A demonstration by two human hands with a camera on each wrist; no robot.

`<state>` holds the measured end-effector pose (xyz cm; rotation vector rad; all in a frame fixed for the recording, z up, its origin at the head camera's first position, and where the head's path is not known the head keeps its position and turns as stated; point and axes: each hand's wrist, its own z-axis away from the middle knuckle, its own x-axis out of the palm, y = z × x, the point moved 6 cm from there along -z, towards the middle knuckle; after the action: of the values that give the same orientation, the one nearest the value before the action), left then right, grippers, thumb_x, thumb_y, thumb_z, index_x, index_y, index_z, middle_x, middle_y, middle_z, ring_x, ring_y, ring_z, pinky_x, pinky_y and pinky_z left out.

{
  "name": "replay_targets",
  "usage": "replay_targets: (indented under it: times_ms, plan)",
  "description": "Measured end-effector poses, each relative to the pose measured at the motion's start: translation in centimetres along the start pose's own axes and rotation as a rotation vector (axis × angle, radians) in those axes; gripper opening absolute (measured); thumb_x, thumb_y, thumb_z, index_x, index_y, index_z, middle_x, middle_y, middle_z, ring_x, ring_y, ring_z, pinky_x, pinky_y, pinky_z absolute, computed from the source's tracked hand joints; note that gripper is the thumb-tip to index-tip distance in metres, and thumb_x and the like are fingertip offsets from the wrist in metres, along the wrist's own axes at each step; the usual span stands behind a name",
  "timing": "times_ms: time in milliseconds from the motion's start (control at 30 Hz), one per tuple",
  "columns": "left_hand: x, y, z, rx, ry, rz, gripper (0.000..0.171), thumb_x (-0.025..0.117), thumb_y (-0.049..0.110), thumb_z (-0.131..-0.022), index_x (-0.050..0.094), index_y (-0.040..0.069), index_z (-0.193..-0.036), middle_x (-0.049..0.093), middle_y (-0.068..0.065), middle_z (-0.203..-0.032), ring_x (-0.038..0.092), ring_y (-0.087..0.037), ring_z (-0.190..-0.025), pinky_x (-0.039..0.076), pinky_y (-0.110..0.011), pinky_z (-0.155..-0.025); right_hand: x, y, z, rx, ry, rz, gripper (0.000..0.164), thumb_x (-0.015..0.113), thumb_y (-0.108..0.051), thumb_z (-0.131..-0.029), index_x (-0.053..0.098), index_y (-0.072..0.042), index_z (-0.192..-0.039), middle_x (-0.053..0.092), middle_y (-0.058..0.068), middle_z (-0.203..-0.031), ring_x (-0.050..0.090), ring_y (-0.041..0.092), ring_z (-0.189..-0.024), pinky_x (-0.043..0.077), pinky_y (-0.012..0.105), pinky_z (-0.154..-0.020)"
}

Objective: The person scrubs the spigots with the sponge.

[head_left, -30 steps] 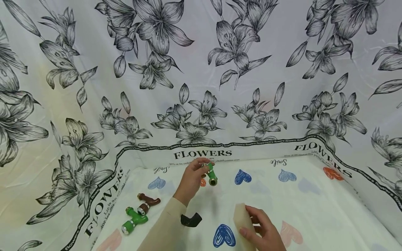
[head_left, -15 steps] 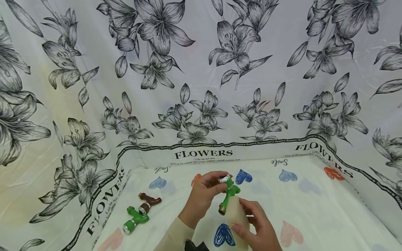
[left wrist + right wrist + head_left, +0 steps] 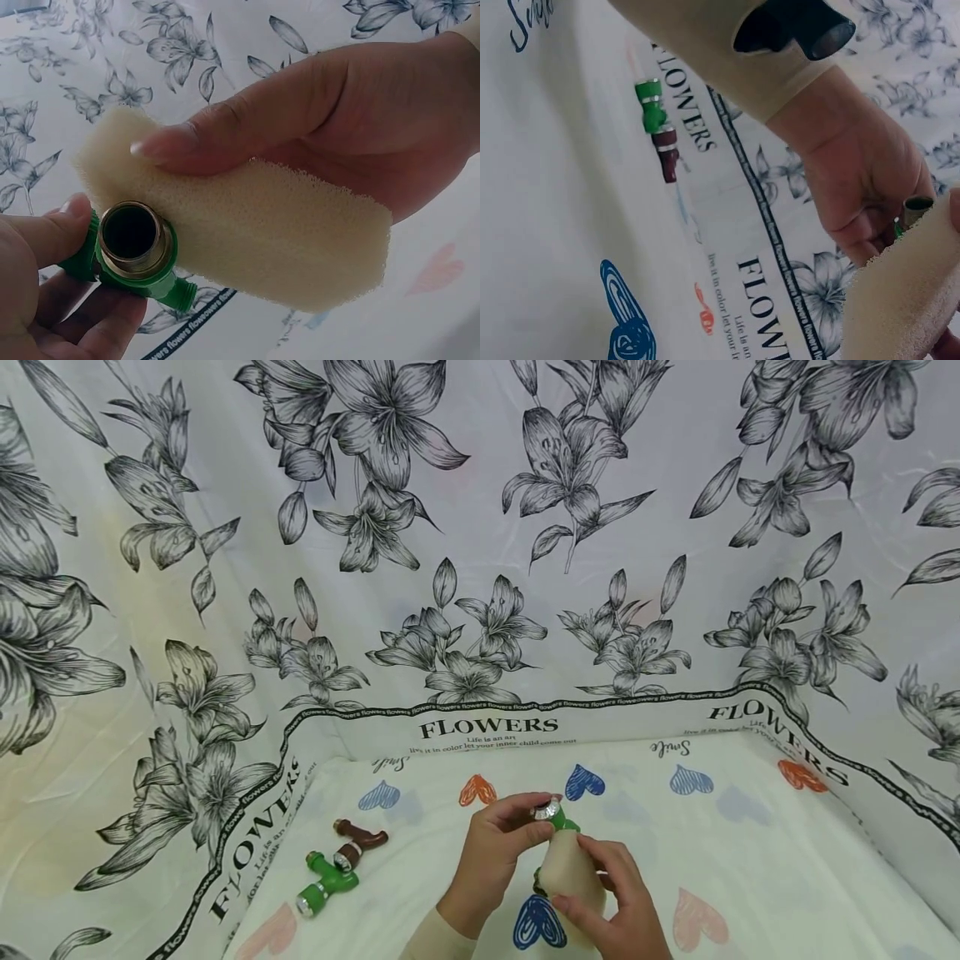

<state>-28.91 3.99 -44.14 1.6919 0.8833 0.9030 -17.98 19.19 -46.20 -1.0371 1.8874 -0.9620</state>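
Observation:
My left hand pinches a green faucet by its silver-capped end. In the left wrist view the faucet's brass-rimmed opening faces the camera. A cream sponge block is gripped in my right hand, thumb on one side and fingers on the other. In the head view the sponge overlaps the faucet and hides most of its body. Sponge and faucet lie close against each other in the left wrist view; whether they press together I cannot tell exactly. The right wrist view shows just the faucet's metal end above the sponge.
On the left of the white heart-print cloth lie another green faucet and a brown faucet, side by side. A flower-print curtain rises behind and on both sides. My left sleeve carries a dark wrist camera.
My left hand has come nearer with the green faucet, turned it silver cap up, and brought it to the sponge. The right hand has stayed near its place, still gripping the sponge.

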Motion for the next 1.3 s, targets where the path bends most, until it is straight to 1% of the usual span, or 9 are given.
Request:
replay_targets:
  times_ms: [100, 300, 400, 467, 600, 867, 1000, 1067, 1300]
  plan:
    - [-0.2, -0.2, 0.3, -0.015, -0.007, 0.031, 0.033, 0.082, 0.004, -0.098, 0.077, 0.001, -0.13, 0.074, -0.015, -0.131, 0.07, -0.024, -0.108, 0.062, -0.038, -0.096, 0.1, 0.5, -0.2, 0.055, -0.013, 0.01, 0.063, 0.094, -0.021, -0.088, 0.067, -0.011, -0.144, 0.061, -0.002, -0.124, 0.06, 0.017, -0.108, 0.058, 0.032, -0.085]
    - [-0.4, -0.3, 1.0, -0.047, -0.045, 0.08, 0.035, 0.082, 0.005, -0.098, 0.075, 0.0, -0.132, 0.074, -0.016, -0.132, 0.071, -0.023, -0.11, 0.063, -0.041, -0.095, -0.4, 2.5, -1.1, 0.273, -0.031, 0.076, 0.072, 0.086, -0.047, -0.095, 0.058, -0.013, -0.153, 0.059, 0.005, -0.135, 0.058, 0.024, -0.117, 0.055, 0.037, -0.097]
    - [-0.3, -0.4, 1.2, -0.054, -0.068, 0.09, 0.037, 0.082, 0.006, -0.098, 0.074, -0.001, -0.134, 0.073, -0.016, -0.134, 0.072, -0.024, -0.112, 0.062, -0.042, -0.096, -0.8, 3.2, -1.4, 0.327, -0.03, 0.085, 0.075, 0.083, -0.052, -0.096, 0.056, -0.013, -0.155, 0.057, 0.006, -0.138, 0.057, 0.026, -0.119, 0.053, 0.039, -0.098]
    - [-0.3, -0.6, 1.3, -0.06, -0.059, 0.093, 0.038, 0.082, 0.006, -0.099, 0.074, -0.002, -0.134, 0.074, -0.016, -0.133, 0.072, -0.024, -0.113, 0.063, -0.041, -0.095, -0.7, 3.3, -1.3, 0.336, -0.035, 0.073, 0.076, 0.083, -0.053, -0.096, 0.056, -0.012, -0.155, 0.057, 0.007, -0.137, 0.058, 0.027, -0.118, 0.055, 0.04, -0.096]
    - [-0.5, -1.0, 1.3, -0.073, -0.01, 0.1, 0.036, 0.081, 0.006, -0.099, 0.074, -0.002, -0.134, 0.074, -0.017, -0.132, 0.072, -0.026, -0.113, 0.063, -0.04, -0.094, 0.0, 2.7, -0.7, 0.317, -0.055, 0.032, 0.073, 0.087, -0.047, -0.094, 0.06, -0.013, -0.152, 0.06, 0.005, -0.131, 0.059, 0.025, -0.113, 0.057, 0.038, -0.092]
    - [-1.2, -2.0, 1.2, -0.092, 0.105, 0.095, 0.032, 0.083, 0.005, -0.097, 0.078, 0.003, -0.128, 0.075, -0.016, -0.129, 0.075, -0.027, -0.11, 0.064, -0.039, -0.091, 1.4, 0.4, 0.5, 0.16, -0.104, -0.021, 0.062, 0.093, -0.03, -0.089, 0.067, -0.016, -0.144, 0.063, -0.003, -0.122, 0.061, 0.021, -0.106, 0.058, 0.031, -0.085]
    - [-1.3, -2.1, 1.2, -0.097, 0.124, 0.081, 0.03, 0.084, 0.006, -0.097, 0.079, 0.005, -0.127, 0.076, -0.016, -0.128, 0.075, -0.027, -0.108, 0.064, -0.039, -0.09, 1.6, -0.2, 0.9, 0.129, -0.117, -0.017, 0.062, 0.095, -0.029, -0.086, 0.069, -0.02, -0.142, 0.063, -0.007, -0.12, 0.061, 0.017, -0.103, 0.058, 0.031, -0.083]
    - [-1.4, -2.1, 1.3, -0.1, 0.129, 0.081, 0.031, 0.084, 0.007, -0.097, 0.079, 0.005, -0.127, 0.076, -0.016, -0.128, 0.075, -0.027, -0.108, 0.064, -0.039, -0.09, 1.6, -0.2, 0.9, 0.139, -0.112, -0.007, 0.061, 0.095, -0.031, -0.086, 0.07, -0.021, -0.14, 0.063, -0.008, -0.119, 0.061, 0.016, -0.103, 0.058, 0.031, -0.084]
    - [-1.2, -2.0, 1.5, -0.102, 0.126, 0.112, 0.031, 0.083, 0.005, -0.097, 0.079, 0.004, -0.128, 0.075, -0.016, -0.129, 0.075, -0.028, -0.11, 0.064, -0.041, -0.092, 1.3, 0.6, 0.6, 0.079, -0.052, -0.003, 0.061, 0.096, -0.024, -0.085, 0.071, -0.016, -0.14, 0.063, -0.007, -0.119, 0.06, 0.014, -0.101, 0.059, 0.031, -0.079]
